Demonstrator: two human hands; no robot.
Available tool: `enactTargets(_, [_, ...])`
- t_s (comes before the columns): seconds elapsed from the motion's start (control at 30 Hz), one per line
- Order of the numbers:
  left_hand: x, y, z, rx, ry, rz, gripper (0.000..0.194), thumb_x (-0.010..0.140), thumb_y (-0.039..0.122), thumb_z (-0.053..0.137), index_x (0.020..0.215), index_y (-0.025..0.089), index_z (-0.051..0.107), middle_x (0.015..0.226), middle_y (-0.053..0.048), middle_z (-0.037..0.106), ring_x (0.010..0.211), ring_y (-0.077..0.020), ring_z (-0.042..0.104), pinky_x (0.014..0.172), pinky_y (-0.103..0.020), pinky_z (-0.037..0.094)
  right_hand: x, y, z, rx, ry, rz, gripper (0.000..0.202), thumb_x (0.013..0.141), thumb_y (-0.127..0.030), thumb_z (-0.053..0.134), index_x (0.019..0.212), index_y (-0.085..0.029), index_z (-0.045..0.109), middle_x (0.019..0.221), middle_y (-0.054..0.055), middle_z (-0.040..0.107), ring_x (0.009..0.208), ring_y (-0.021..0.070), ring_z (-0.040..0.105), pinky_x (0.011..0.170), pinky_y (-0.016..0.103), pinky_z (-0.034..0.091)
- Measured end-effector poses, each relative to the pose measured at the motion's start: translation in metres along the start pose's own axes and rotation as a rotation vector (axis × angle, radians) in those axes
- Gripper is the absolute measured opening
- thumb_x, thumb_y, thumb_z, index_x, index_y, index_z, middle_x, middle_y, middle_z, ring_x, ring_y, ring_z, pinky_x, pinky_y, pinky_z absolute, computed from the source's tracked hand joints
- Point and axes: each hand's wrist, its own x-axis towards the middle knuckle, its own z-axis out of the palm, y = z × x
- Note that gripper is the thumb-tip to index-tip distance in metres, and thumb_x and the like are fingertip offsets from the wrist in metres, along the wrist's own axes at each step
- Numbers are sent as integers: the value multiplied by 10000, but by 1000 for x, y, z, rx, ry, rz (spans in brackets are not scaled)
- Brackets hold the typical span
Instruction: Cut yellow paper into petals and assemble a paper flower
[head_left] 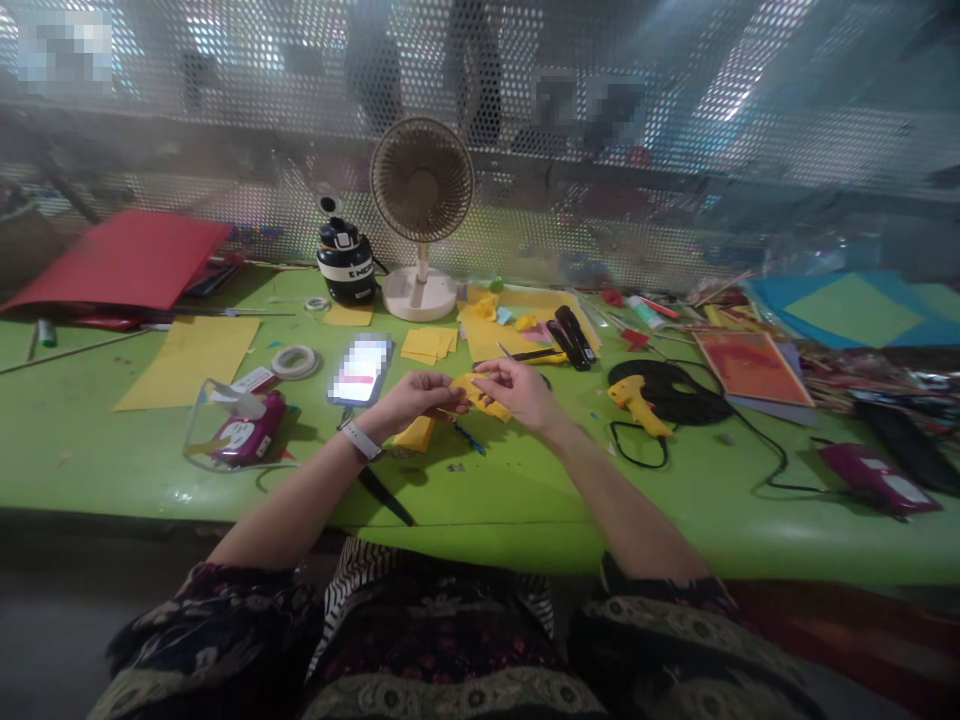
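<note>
Above the middle of the green table, my left hand [422, 398] pinches the left edge of a small piece of yellow paper [491, 400]. From the other side, the fingers of my right hand [521, 392] close on the same paper, which looks cut or folded. A thin pointed tip [504, 350] shows just behind my right hand; what it belongs to is unclear. Under my left wrist lies another yellow paper piece [415, 434], with a dark blue twisted stick [469, 437] to its right. Yellow paper squares [429, 344] are stacked beyond my left hand.
A fan [422, 190] and a dark bottle [346, 265] stand at the back. Left are a phone [360, 369], a tape roll [295, 362] and a purple device [251, 435]. A black stapler [574, 338], a yellow glue gun [637, 403] and its cable lie right.
</note>
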Motion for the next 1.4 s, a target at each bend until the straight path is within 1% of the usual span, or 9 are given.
enactTargets(0.13, [-1, 2, 1, 3, 16, -2, 370, 729, 391, 828, 899, 93, 689, 900, -125, 774, 777, -152, 741, 658, -212, 569, 1, 1, 1, -2, 16, -13, 308, 789, -422, 732, 942, -167, 654, 710, 16, 693, 576, 141, 651, 595, 283, 550])
enactTargets(0.23, [-1, 2, 3, 3, 42, -5, 356, 730, 388, 828, 877, 95, 688, 869, -118, 773, 755, -150, 740, 654, -217, 571, 1, 2, 2, 30, 3, 7, 297, 789, -421, 724, 916, -162, 652, 737, 31, 704, 597, 142, 660, 614, 290, 564])
enactTargets(0.4, [0, 1, 3, 4, 51, -1, 318, 748, 365, 817, 875, 102, 692, 874, -117, 774, 749, -149, 739, 666, -231, 576, 1, 4, 3, 55, -3, 3, 348, 739, -382, 765, 990, -167, 658, 783, 19, 703, 667, 140, 661, 675, 303, 585])
enactTargets(0.57, [2, -1, -1, 23, 29, 6, 306, 756, 353, 812, 886, 102, 693, 890, -121, 773, 769, -152, 742, 677, -235, 579, 3, 7, 3, 92, -27, 4, 322, 762, -367, 750, 998, -174, 649, 752, 0, 674, 661, 133, 651, 695, 321, 604])
enactTargets(0.77, [1, 1, 0, 23, 34, 8, 336, 737, 371, 824, 889, 101, 694, 869, -111, 774, 763, -150, 743, 662, -221, 575, 3, 6, 4, 105, -32, 40, 295, 776, -324, 748, 1000, -163, 644, 781, 16, 687, 653, 125, 660, 693, 307, 597])
enactTargets(0.97, [-1, 3, 1, 23, 39, 5, 321, 735, 347, 829, 885, 98, 694, 874, -117, 774, 765, -151, 741, 688, -239, 581, 5, 8, 4, 121, -30, 39, 309, 767, -343, 762, 991, -161, 651, 763, 12, 692, 636, 131, 665, 682, 310, 600])
enactTargets(1.07, [-1, 3, 1, 15, 55, 7, 295, 754, 340, 816, 881, 99, 703, 872, -115, 772, 752, -145, 737, 692, -240, 584, 5, 9, 4, 104, -21, 32, 299, 772, -341, 754, 993, -166, 655, 768, 15, 695, 639, 132, 665, 678, 308, 600])
enactTargets(1.23, [-1, 7, 2, -8, 122, -23, 271, 755, 324, 818, 856, 96, 712, 816, -105, 765, 720, -142, 730, 684, -243, 592, 4, 7, 4, 96, -10, 30, 273, 779, -322, 746, 986, -169, 655, 793, 23, 703, 645, 132, 666, 687, 310, 601])
enactTargets(1.4, [-2, 10, 4, 16, 114, -35, 303, 730, 349, 836, 856, 98, 720, 774, -92, 761, 669, -131, 718, 707, -257, 600, 4, 7, 4, 100, -11, 40, 275, 782, -321, 747, 987, -167, 646, 773, 17, 694, 631, 130, 665, 651, 292, 589])
